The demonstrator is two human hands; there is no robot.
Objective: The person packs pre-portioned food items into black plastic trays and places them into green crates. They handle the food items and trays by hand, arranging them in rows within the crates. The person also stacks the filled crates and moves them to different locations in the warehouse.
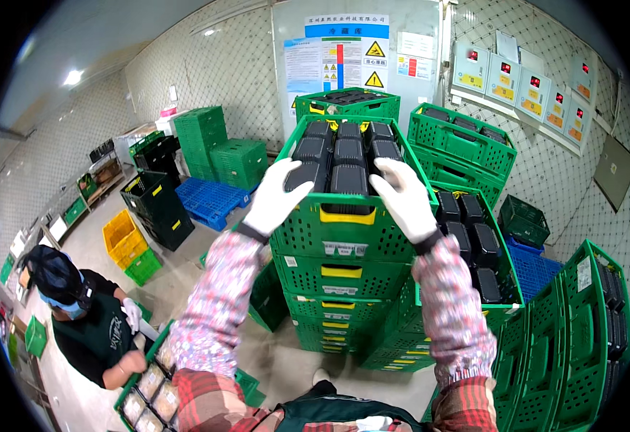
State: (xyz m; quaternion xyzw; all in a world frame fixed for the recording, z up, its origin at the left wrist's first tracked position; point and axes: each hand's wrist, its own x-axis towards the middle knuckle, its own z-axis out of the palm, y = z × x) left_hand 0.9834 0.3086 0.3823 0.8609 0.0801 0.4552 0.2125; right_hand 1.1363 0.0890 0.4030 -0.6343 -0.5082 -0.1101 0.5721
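A green plastic crate (347,229) with yellow handles tops a tall stack before me, filled with rows of black plastic containers (349,179). My left hand (278,195), in a white glove, is at the crate's near left corner, fingers apart beside a front container. Over the near right corner is my right hand (404,197), gloved too, thumb and fingers spread by the right-hand containers. Neither hand is closed around anything; whether the fingertips touch the containers, I cannot tell.
More stacked green crates (479,270) of black containers stand right and behind. At lower left a co-worker (85,318) is beside a crate of packed clear-lidded boxes (150,380). Blue pallets (207,200), a yellow crate (122,237) and dark crates (158,210) stand at left.
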